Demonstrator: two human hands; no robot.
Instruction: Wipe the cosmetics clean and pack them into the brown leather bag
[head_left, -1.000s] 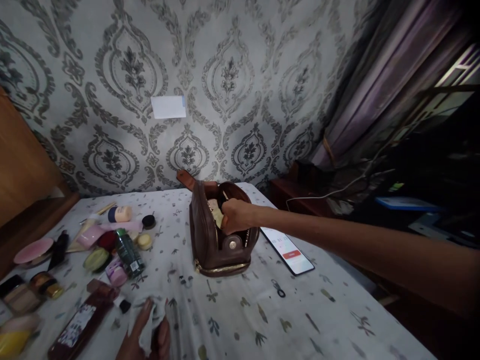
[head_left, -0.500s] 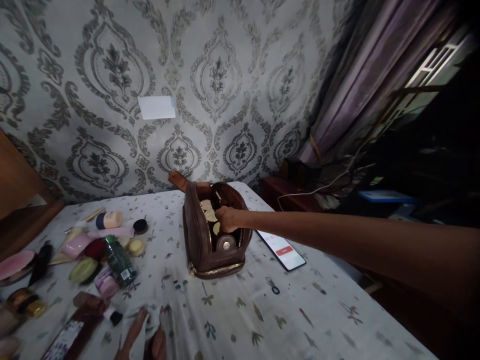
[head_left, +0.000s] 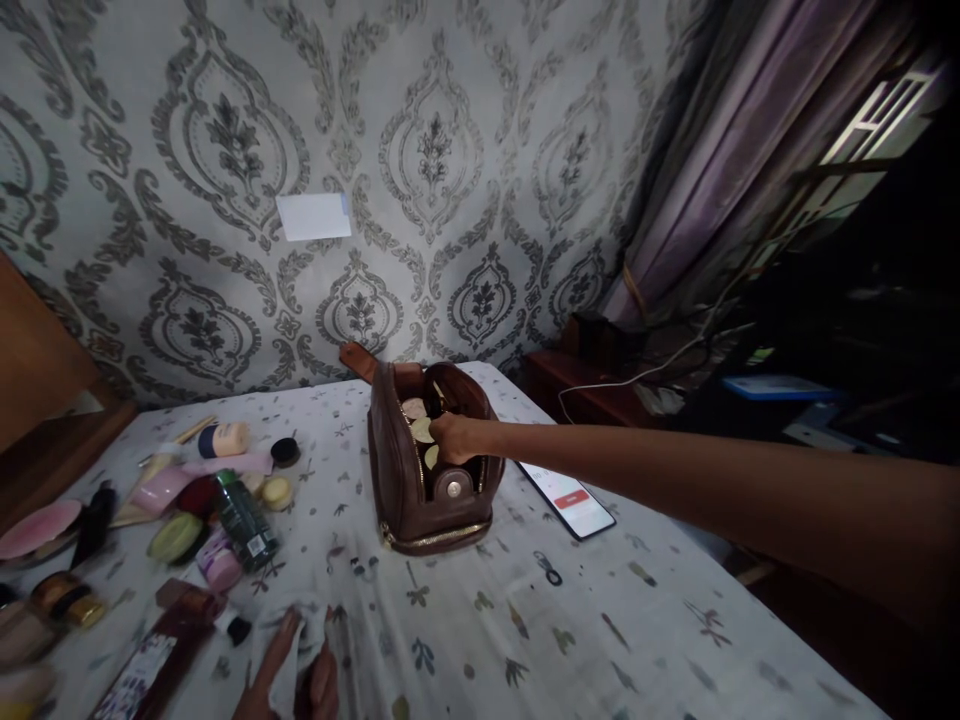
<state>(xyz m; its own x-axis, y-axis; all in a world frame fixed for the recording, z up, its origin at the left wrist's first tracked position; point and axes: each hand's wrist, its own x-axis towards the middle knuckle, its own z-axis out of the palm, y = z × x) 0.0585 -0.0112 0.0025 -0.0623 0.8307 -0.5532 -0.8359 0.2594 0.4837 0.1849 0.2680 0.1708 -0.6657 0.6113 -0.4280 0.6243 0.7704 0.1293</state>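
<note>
A brown toiletry bag (head_left: 435, 525) stands unzipped on the patterned cloth. My right hand (head_left: 455, 440) reaches into its opening with curled fingers; the fingertips are hidden among the contents. Pale round pieces (head_left: 422, 430) lie beside those fingers, inside the bag. At the bottom edge of the view, my left hand (head_left: 321, 680) is closed around a crumpled white wipe (head_left: 285, 680). Something dark shows under the wipe, too unclear to name. Near the left hand lies a dark red bottle (head_left: 161, 650) with a patterned label.
Cosmetics crowd the left side: a green bottle (head_left: 244, 520), a pink bottle (head_left: 217, 560), a black lid (head_left: 284, 452) and a pink compact (head_left: 41, 528). A lit phone (head_left: 574, 505) lies right of the bag, under the right forearm. A white cable (head_left: 637, 378) runs behind.
My view has shifted slightly. The left hand with the wipe sits a little further right in the picture. The right hand remains in the bag, nearly unmoved.
</note>
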